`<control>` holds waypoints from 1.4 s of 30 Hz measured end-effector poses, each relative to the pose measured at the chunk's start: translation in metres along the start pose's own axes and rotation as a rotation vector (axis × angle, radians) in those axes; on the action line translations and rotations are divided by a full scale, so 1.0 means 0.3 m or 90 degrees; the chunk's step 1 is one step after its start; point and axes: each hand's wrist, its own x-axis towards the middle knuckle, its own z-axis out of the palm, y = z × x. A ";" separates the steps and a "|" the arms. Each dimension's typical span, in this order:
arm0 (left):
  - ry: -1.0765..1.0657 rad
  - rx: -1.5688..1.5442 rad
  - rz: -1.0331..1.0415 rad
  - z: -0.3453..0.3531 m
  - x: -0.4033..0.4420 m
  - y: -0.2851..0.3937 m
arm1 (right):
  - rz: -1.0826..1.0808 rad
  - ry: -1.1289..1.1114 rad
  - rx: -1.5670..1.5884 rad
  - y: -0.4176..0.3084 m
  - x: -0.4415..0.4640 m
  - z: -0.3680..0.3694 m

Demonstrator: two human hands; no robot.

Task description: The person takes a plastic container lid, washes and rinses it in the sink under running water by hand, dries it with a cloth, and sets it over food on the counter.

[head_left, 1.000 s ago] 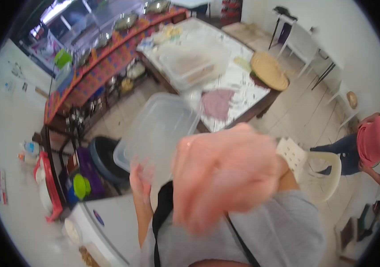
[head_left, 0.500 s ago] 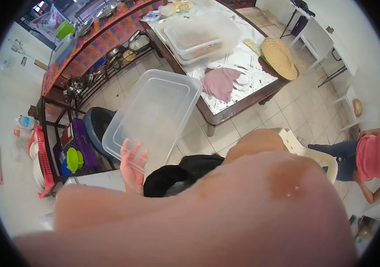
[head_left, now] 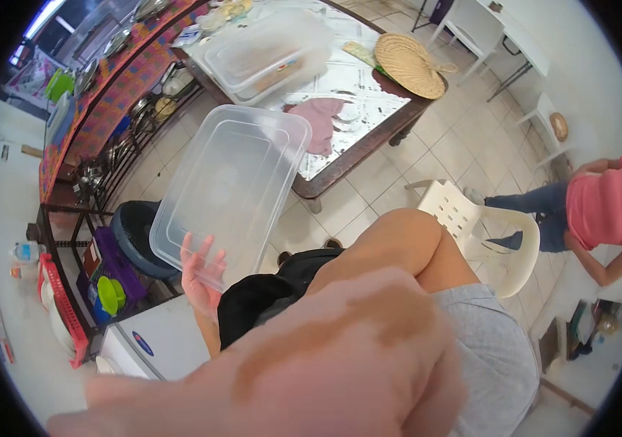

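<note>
My left hand (head_left: 203,273) grips the lower left corner of a large translucent plastic lid (head_left: 231,175), its fingers showing against the lid. The lid is tilted in front of the table's near corner. My right hand (head_left: 325,364) is very close to the camera, large and blurred, with brown smears on its skin. Its fingers are mostly cut off or smeared at the lower left. Beyond the lid, a pink cloth (head_left: 318,122) lies on the silver-topped table (head_left: 355,124), near a lidded clear container (head_left: 267,62).
A round woven fan (head_left: 407,65) lies at the table's right corner. A cream plastic chair (head_left: 464,218) stands to the right, with a person in a pink shirt (head_left: 602,204) beyond it. On the left are a dark round tub (head_left: 136,237), a shelf with green bowls (head_left: 111,293) and a white appliance (head_left: 169,335).
My right hand has moved from the middle down close to the camera. My left hand still holds the lid, which now shows farther left. The view has shifted, and more of the chair shows.
</note>
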 end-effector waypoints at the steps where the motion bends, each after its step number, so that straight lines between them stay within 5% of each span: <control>1: -0.005 0.001 -0.008 0.018 0.007 -0.008 | -0.003 0.006 -0.002 -0.010 -0.010 -0.004; 13: -0.101 0.041 -0.101 0.225 0.087 -0.042 | -0.061 0.074 -0.074 -0.130 -0.120 -0.025; 24: -0.434 0.302 -0.255 0.419 0.339 -0.104 | -0.242 0.325 -0.463 -0.209 -0.268 0.191; 30: -0.560 0.394 -0.362 0.734 0.201 -0.277 | -0.330 0.451 -0.622 -0.207 -0.371 0.441; 33: -0.404 0.388 -0.468 0.854 0.040 -0.367 | -0.354 0.480 -0.668 -0.196 -0.426 0.585; 37: -0.688 0.436 -0.431 0.901 -0.100 -0.545 | -0.393 0.517 -0.717 -0.226 -0.546 0.782; 42: -0.818 0.455 -0.481 0.985 -0.417 -0.829 | -0.455 0.626 -0.766 -0.321 -0.761 1.106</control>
